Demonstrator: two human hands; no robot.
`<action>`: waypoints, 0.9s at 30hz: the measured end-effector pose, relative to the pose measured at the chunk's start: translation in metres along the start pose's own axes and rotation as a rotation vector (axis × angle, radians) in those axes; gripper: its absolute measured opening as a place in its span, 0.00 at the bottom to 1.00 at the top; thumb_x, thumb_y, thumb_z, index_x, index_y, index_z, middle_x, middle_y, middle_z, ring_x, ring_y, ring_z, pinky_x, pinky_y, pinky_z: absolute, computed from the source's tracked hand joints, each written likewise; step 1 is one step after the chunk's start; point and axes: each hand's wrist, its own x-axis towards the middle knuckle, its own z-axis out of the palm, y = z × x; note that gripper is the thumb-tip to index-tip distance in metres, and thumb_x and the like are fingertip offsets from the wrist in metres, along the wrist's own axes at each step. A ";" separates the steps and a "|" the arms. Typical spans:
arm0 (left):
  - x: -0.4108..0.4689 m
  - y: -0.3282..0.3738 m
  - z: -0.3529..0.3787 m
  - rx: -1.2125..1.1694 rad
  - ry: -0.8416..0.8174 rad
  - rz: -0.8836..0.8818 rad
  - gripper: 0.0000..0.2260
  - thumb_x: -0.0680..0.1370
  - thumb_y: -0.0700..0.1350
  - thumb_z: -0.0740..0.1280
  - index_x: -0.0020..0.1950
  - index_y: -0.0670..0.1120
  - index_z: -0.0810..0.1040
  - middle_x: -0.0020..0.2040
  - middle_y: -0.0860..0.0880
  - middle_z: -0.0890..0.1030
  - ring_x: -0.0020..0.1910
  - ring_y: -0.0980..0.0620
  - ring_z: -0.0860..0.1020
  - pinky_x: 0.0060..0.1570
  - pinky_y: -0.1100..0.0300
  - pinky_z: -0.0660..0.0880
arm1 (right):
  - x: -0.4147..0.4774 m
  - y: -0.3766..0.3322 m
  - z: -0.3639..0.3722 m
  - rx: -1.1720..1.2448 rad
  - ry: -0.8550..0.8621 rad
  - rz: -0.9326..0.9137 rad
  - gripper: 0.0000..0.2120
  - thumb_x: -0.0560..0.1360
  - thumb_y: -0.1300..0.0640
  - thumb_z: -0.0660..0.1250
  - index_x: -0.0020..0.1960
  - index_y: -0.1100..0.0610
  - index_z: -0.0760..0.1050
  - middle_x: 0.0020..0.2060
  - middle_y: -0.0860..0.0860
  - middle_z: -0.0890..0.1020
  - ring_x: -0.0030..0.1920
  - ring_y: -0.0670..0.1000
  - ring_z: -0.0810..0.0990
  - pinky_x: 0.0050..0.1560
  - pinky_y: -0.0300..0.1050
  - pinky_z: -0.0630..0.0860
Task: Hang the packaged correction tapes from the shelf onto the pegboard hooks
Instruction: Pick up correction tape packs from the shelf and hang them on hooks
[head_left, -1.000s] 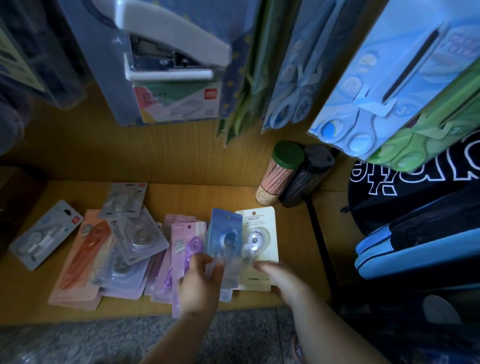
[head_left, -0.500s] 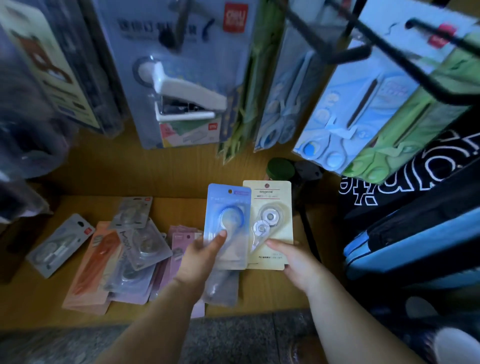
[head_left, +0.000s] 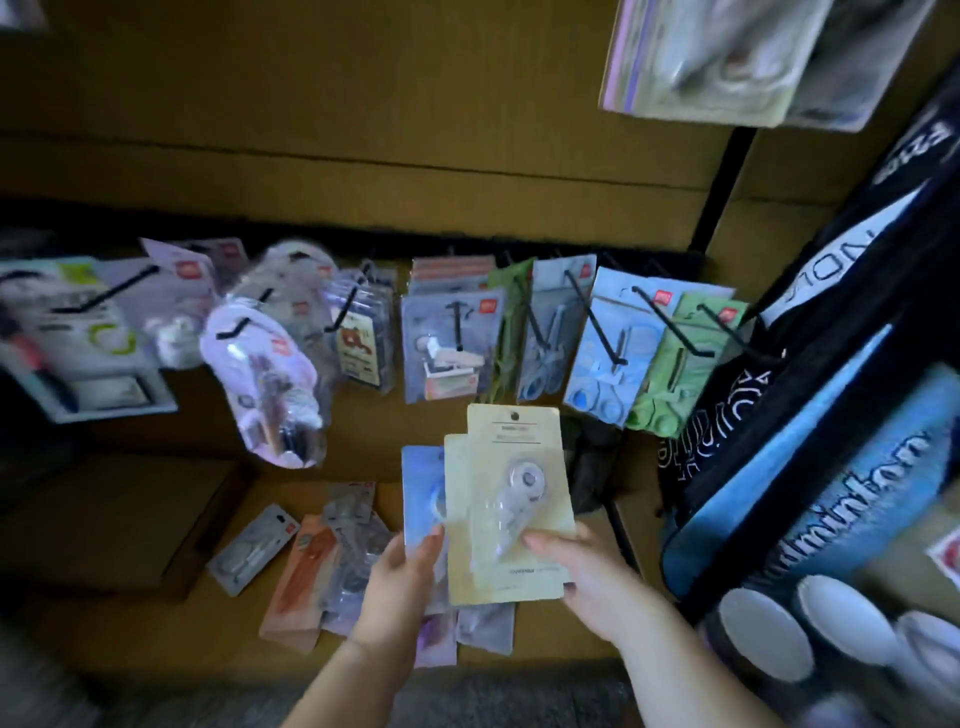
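Fingers (head_left: 432, 538) pinch bottom edges: left hand (head_left: 395, 587) blue pack (head_left: 421, 483), right hand (head_left: 592, 587) cream pack (head_left: 511, 441).

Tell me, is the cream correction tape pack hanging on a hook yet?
No, the right hand grips the cream pack in the air below the pegboard hooks, and its hang hole is empty.

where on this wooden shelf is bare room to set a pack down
Free: the front-left strip of the wooden shelf, between the brown cardboard box and peach-orange pack; a patch behind the grey pack. Crowded: the middle pile. The cream card pack in the right hand and blue pack in the left hand hide much of the right end.
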 end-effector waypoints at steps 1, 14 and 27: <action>-0.011 0.004 -0.001 -0.024 -0.021 0.005 0.13 0.75 0.54 0.65 0.51 0.45 0.77 0.50 0.43 0.82 0.51 0.42 0.79 0.60 0.43 0.72 | -0.007 0.000 0.004 -0.017 -0.025 -0.020 0.09 0.74 0.66 0.63 0.47 0.53 0.76 0.33 0.47 0.85 0.42 0.49 0.81 0.38 0.40 0.75; -0.115 0.099 -0.006 -0.112 -0.121 0.380 0.20 0.61 0.43 0.75 0.51 0.43 0.78 0.48 0.39 0.84 0.49 0.39 0.82 0.52 0.44 0.78 | -0.103 -0.083 0.060 -0.191 -0.168 -0.328 0.16 0.73 0.64 0.65 0.60 0.56 0.71 0.47 0.51 0.81 0.45 0.48 0.79 0.39 0.34 0.76; -0.161 0.185 -0.002 -0.135 -0.216 0.640 0.12 0.66 0.47 0.73 0.48 0.48 0.78 0.39 0.48 0.86 0.38 0.50 0.84 0.31 0.60 0.78 | -0.166 -0.186 0.092 -0.181 0.064 -0.722 0.04 0.73 0.58 0.67 0.45 0.54 0.73 0.42 0.50 0.79 0.42 0.48 0.78 0.38 0.40 0.74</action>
